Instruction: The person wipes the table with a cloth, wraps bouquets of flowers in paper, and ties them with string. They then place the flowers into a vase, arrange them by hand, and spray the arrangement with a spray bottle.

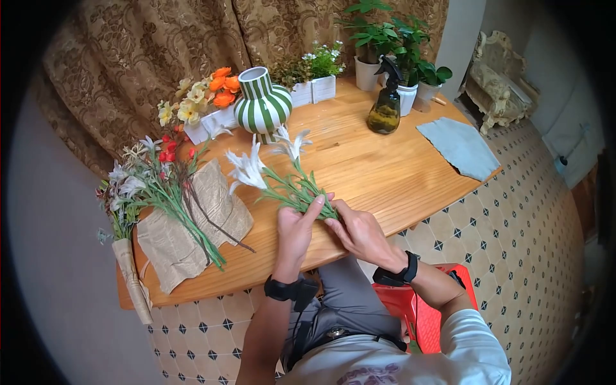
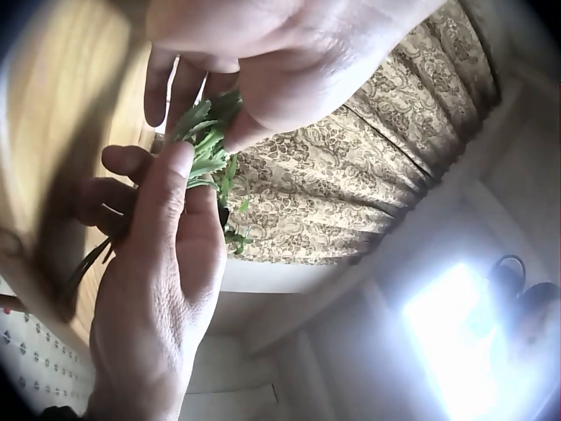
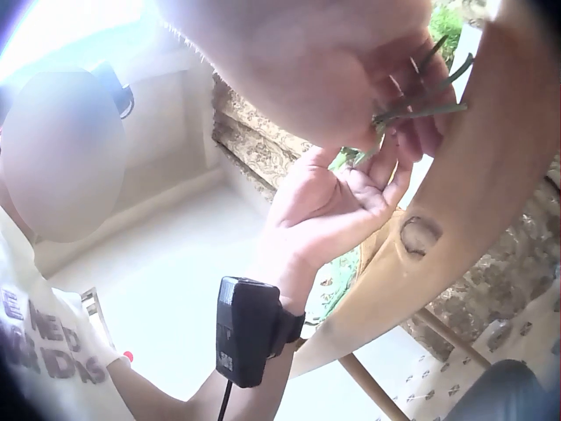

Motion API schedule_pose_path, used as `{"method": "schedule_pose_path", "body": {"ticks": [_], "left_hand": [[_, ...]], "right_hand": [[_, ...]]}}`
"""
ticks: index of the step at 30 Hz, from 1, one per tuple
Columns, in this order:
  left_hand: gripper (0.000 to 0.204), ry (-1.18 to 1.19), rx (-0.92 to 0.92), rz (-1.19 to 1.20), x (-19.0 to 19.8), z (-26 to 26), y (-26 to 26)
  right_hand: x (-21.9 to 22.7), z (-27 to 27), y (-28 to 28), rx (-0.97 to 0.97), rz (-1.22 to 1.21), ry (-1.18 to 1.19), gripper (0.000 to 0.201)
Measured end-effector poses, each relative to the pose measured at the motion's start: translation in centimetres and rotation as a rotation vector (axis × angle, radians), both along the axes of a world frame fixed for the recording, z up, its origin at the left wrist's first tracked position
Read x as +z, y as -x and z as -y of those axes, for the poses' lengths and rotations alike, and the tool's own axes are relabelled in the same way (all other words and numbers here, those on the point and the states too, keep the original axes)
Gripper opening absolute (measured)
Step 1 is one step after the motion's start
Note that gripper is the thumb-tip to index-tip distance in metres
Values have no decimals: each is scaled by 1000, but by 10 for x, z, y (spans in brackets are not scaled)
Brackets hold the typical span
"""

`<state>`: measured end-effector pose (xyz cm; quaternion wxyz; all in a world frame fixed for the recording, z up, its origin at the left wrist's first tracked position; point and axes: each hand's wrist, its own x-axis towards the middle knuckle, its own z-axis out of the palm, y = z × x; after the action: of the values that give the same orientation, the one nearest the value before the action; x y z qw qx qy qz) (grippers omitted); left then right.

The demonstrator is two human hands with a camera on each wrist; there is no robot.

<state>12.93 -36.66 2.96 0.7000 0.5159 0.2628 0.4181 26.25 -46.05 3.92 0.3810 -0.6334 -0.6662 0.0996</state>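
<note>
Both hands hold a small bunch of white lilies (image 1: 247, 169) with leafy green stems (image 1: 292, 190) over the table's near edge. The left hand (image 1: 297, 232) grips the stems from the left, its thumb laid along them. From the right, the right hand (image 1: 364, 236) pinches the lower stems between thumb and fingers. The leaves (image 2: 209, 145) show between the two hands in the left wrist view, where the right thumb presses on them. Cut stem ends (image 3: 429, 110) stick out past the right hand in the right wrist view. The blossoms point away from the body, toward a green-and-white striped vase (image 1: 263, 109).
On the wooden table (image 1: 359, 167), loose flowers with long green stems (image 1: 186, 221) lie on brown paper (image 1: 228, 202) at left, beside a wrapped bouquet (image 1: 128, 269). Farther back are a spray bottle (image 1: 385, 109), potted plants (image 1: 369, 70) and orange flowers (image 1: 223, 90). A grey-blue cloth (image 1: 459, 147) lies right.
</note>
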Motion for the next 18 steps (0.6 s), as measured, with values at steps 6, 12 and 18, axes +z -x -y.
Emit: {"method": "schedule_pose_path", "body": {"ticks": [6,12,18], "left_hand": [[18,-3,-37,-2,-2,0,-2],[14,22,-28,24,-5,-2,1],[12,110,30,65,0,2,35]], "right_hand": [[-1,0,-8,101,-312,141,27],[13,-1,-22,166,-385,317,25],[26,-46,-133,-285,-79,-255,38]]}}
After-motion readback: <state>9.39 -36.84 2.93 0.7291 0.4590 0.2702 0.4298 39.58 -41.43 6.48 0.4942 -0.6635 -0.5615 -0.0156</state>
